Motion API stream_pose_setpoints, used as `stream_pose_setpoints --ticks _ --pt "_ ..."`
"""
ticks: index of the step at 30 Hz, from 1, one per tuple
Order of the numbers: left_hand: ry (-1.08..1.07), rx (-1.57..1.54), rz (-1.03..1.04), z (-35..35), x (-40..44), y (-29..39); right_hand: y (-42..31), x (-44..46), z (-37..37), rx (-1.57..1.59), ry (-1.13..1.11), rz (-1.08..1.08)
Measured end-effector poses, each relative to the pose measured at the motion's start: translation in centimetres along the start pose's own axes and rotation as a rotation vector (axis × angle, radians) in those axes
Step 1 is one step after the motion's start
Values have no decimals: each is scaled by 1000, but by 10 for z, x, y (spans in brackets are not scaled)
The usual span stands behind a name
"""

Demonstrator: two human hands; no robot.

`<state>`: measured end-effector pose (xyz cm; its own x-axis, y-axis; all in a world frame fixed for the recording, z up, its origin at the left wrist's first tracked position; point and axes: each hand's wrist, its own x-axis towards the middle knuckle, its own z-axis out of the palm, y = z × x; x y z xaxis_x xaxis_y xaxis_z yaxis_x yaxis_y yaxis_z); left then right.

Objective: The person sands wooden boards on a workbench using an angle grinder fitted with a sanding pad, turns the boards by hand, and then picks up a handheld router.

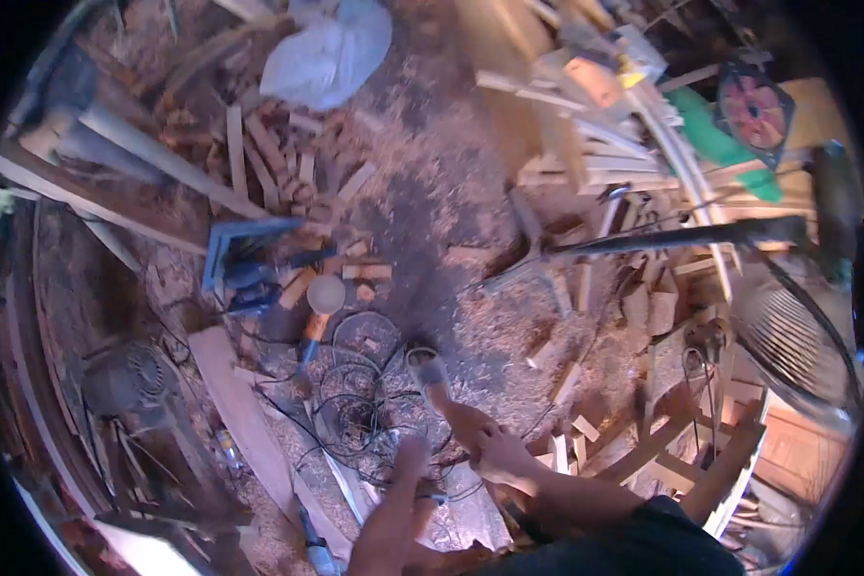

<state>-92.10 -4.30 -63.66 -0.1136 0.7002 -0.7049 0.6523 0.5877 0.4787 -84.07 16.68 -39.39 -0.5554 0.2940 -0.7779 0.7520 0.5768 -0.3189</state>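
Observation:
My right hand [499, 453] lies against my bare lower leg [462, 420] with its fingers curled in. Whether anything is inside them is hidden. Below that leg, my foot wears a sandal [426, 369] on the dusty floor. My left hand [411, 459] is smeared by motion, so its fingers do not show clearly. It is nearest to a tangle of black cables [360, 408] on the floor. Just beyond the cables lies a power tool with a round pale disc [326, 294] and an orange and blue body.
A blue tool with a flat frame [250, 252] sits by scattered wood offcuts [283, 163]. A long board [235, 408] and a motor [134, 379] are at left. On the right stand a metal-legged stand [533, 250] and a fan [787, 326]. A pale plastic bag [328, 53] lies at the back.

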Motion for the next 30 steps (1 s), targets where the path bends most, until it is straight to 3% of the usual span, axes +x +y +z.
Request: stream_pose_setpoints --ticks 3,4,5,7,9,10,11,12,15,18,21,24,27,30 --pt "-86 -497 -30 -5 -127 87 -4 -28 16 116 16 114" --pt "-219 -509 -128 -18 -160 105 3 -32 38 152 21 152" --pt "-133 -603 -109 -29 -186 109 18 -45 55 342 135 5" --pt "29 -791 -53 -30 -240 110 35 -81 80 446 56 90" --pt "86 -954 528 -50 -270 84 48 -146 95 473 93 221" --pt "140 -880 479 -51 -289 53 55 -177 103 488 113 286" --pt "190 -807 426 -48 -307 22 110 -175 179 287 251 161" --pt "276 -590 30 -50 -337 -5 138 -190 225 63 407 67" --pt "258 -598 -300 -87 -417 -63 177 -278 295 243 423 268" --pt "317 -696 -443 -102 -485 -66 170 -360 313 424 358 439" --pt "387 -976 -283 -77 -507 -78 166 -390 318 539 322 454" --pt "484 -1069 201 -11 -497 -81 158 -381 307 598 329 404" --pt "276 -614 343 25 -460 -16 163 -365 287 656 356 354" --pt "148 -141 658 36 -437 40 185 -358 277 676 373 323"
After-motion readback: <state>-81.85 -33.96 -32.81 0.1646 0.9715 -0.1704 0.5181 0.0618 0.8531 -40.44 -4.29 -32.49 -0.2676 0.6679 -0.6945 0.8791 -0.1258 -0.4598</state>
